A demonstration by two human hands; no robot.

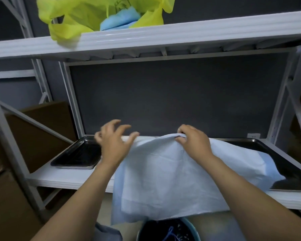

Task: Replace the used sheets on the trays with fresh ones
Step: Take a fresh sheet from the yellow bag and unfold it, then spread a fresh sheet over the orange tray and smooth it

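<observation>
A pale blue sheet (163,180) hangs over the front edge of the lower shelf, one end lying in the dark tray (288,164) at the right. My right hand (193,141) pinches the sheet's raised top edge. My left hand (113,141) hovers beside that edge with its fingers spread; it looks blurred and grips nothing. A second dark tray (73,155) lies bare at the left of the shelf.
The upper shelf (181,35) carries a yellow-green plastic bag (73,16) with folded blue sheets (120,20) inside. A dark bin (169,230) stands below the hanging sheet. Brown cardboard boxes (33,136) stand at the left. White rack posts frame the shelf.
</observation>
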